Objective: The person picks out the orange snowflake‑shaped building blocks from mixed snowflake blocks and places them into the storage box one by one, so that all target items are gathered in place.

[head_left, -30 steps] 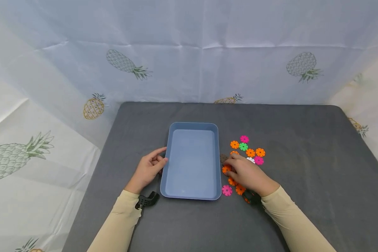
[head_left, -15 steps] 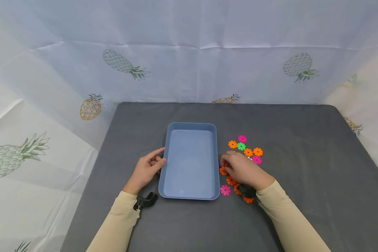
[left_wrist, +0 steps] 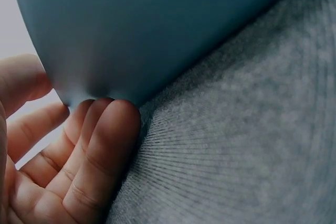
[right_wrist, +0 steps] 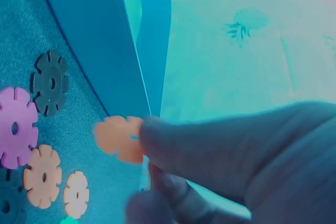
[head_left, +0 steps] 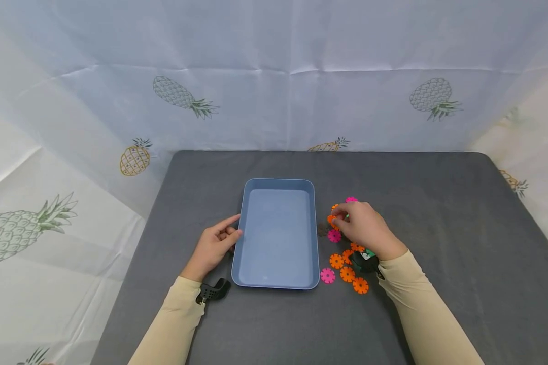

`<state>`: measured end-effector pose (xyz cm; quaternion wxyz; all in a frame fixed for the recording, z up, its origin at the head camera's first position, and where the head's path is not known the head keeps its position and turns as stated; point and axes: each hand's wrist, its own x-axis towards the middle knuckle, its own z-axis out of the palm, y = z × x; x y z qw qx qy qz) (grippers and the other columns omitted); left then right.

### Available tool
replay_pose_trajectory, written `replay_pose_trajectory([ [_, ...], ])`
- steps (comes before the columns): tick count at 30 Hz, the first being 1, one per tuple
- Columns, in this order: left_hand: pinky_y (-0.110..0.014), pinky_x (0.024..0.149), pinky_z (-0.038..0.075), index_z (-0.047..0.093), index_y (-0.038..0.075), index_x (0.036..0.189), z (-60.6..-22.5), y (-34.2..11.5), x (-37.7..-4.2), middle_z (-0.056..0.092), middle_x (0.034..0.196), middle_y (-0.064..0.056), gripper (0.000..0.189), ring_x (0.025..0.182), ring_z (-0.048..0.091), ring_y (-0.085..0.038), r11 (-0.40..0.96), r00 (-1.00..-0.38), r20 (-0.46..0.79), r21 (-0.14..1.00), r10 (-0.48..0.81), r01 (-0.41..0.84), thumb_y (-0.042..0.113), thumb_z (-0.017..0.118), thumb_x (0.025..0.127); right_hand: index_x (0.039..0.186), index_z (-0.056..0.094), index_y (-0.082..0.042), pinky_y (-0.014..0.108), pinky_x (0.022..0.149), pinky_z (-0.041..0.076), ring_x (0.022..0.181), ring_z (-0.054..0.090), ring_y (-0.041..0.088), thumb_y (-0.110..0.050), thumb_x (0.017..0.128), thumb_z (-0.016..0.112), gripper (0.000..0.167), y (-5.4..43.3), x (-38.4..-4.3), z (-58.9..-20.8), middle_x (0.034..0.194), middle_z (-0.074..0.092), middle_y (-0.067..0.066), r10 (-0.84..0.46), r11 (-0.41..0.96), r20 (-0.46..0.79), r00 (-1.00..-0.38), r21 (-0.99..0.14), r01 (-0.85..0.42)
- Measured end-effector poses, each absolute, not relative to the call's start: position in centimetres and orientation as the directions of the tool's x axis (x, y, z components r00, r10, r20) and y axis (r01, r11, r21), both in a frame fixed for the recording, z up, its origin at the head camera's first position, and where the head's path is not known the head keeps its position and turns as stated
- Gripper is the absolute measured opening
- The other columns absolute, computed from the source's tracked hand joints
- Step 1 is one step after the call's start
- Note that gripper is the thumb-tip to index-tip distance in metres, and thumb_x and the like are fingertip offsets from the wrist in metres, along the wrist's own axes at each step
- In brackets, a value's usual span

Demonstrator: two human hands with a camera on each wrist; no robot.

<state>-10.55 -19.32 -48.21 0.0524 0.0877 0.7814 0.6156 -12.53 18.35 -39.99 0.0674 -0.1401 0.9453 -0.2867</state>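
Note:
A shallow blue tray [head_left: 278,233] lies on the grey tabletop. My left hand [head_left: 212,248] is at its left side; in the left wrist view, extended fingers [left_wrist: 113,145] touch the tray's outer wall. To the right of the tray, my right hand [head_left: 367,228] pinches an orange notched plastic disc [right_wrist: 118,137] between thumb and fingers, raised off the table. Flat beneath it lie a magenta disc [head_left: 334,236], a dark brown disc [head_left: 322,229] and some orange discs [right_wrist: 42,177]. The right hand partly covers the upper discs, among them a green one.
Nearer the front, several orange discs [head_left: 347,274] and a magenta disc [head_left: 327,275] lie beside the tray. Some sit partly under the right wrist's black strap [head_left: 364,262]. A white pineapple-print cloth [head_left: 292,106] hangs behind the table.
My right hand has moved away from me and lifted slightly, with an orange disc in its fingers. The brown and magenta discs beneath are uncovered. My left hand stays at the tray's side.

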Motion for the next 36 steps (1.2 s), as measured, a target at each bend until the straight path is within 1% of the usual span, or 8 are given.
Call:
replay_pose_trajectory([
  [3,-0.027,0.063,0.056,0.057,-0.005,0.147,-48.1,-19.2,-10.6,0.066,0.090,-0.020,0.049,0.063,0.059,-0.010,0.225,-0.981,0.029,0.972,0.191,0.072,0.009,0.070,0.102,0.102,0.076,-0.005,0.032,0.053,0.043,0.055,0.049,0.015,-0.014,0.099,0.071,0.011,18.1,-12.8,-39.6,0.089,0.072,0.004,-0.252,0.808,-0.043,-0.967,-0.559,-0.186],
  [7,-0.027,0.062,0.055,0.058,-0.005,0.146,-48.1,-19.2,-10.7,0.066,0.089,-0.018,0.049,0.062,0.058,-0.010,0.224,-0.982,0.032,0.972,0.185,0.074,0.008,0.070,0.101,0.098,0.073,-0.008,0.033,0.052,0.044,0.055,0.051,0.017,-0.016,0.099,0.070,0.009,17.7,-13.3,-39.3,0.084,0.070,0.003,-0.221,0.805,-0.038,-0.975,-0.571,-0.160],
  [11,-0.027,0.063,0.055,0.057,-0.005,0.147,-48.3,-19.4,-10.5,0.066,0.090,-0.019,0.049,0.062,0.059,-0.011,0.238,-0.981,0.025,0.969,0.191,0.070,0.008,0.070,0.101,0.101,0.076,-0.007,0.033,0.052,0.045,0.056,0.054,0.017,-0.018,0.100,0.069,0.013,17.1,-13.4,-39.8,0.091,0.074,0.005,-0.190,0.800,-0.052,-0.981,-0.588,-0.123],
  [15,-0.028,0.063,0.056,0.057,-0.005,0.147,-48.6,-19.6,-10.1,0.067,0.091,-0.021,0.050,0.063,0.059,-0.011,0.250,-0.978,0.023,0.965,0.206,0.075,0.009,0.070,0.102,0.105,0.078,-0.004,0.030,0.047,0.039,0.049,0.048,0.015,-0.016,0.100,0.066,0.017,16.7,-13.3,-40.4,0.096,0.076,0.010,-0.164,0.770,-0.050,-0.985,-0.630,-0.096],
  [18,-0.028,0.063,0.055,0.057,-0.004,0.148,-48.6,-19.6,-10.1,0.067,0.091,-0.021,0.050,0.063,0.060,-0.011,0.258,-0.978,0.025,0.963,0.209,0.080,0.010,0.070,0.102,0.104,0.078,-0.004,0.029,0.045,0.035,0.047,0.044,0.016,-0.015,0.100,0.064,0.019,16.5,-13.6,-40.3,0.095,0.076,0.012,-0.153,0.758,-0.031,-0.988,-0.645,-0.097],
  [21,-0.027,0.063,0.055,0.057,-0.004,0.148,-48.5,-19.6,-10.2,0.067,0.091,-0.021,0.049,0.063,0.059,-0.010,0.260,-0.979,0.028,0.962,0.201,0.081,0.010,0.070,0.102,0.102,0.079,-0.006,0.030,0.046,0.039,0.050,0.048,0.017,-0.017,0.101,0.062,0.020,16.1,-14.1,-40.0,0.090,0.075,0.010,-0.141,0.756,-0.023,-0.990,-0.648,-0.093],
  [28,-0.026,0.063,0.054,0.057,-0.004,0.147,-48.3,-19.5,-10.3,0.067,0.091,-0.022,0.049,0.064,0.059,-0.010,0.241,-0.981,0.033,0.967,0.193,0.080,0.009,0.070,0.102,0.096,0.080,-0.009,0.030,0.044,0.037,0.050,0.049,0.019,-0.017,0.099,0.062,0.020,15.0,-15.1,-39.4,0.078,0.072,0.004,-0.134,0.758,0.019,-0.991,-0.642,-0.115],
  [36,-0.026,0.064,0.054,0.058,-0.004,0.147,-48.2,-19.3,-10.3,0.067,0.091,-0.020,0.049,0.064,0.058,-0.010,0.234,-0.981,0.035,0.969,0.189,0.079,0.008,0.070,0.101,0.094,0.079,-0.010,0.031,0.046,0.041,0.052,0.053,0.019,-0.017,0.100,0.062,0.020,13.5,-16.0,-38.7,0.079,0.073,0.004,-0.154,0.760,0.049,-0.987,-0.632,-0.150],
])
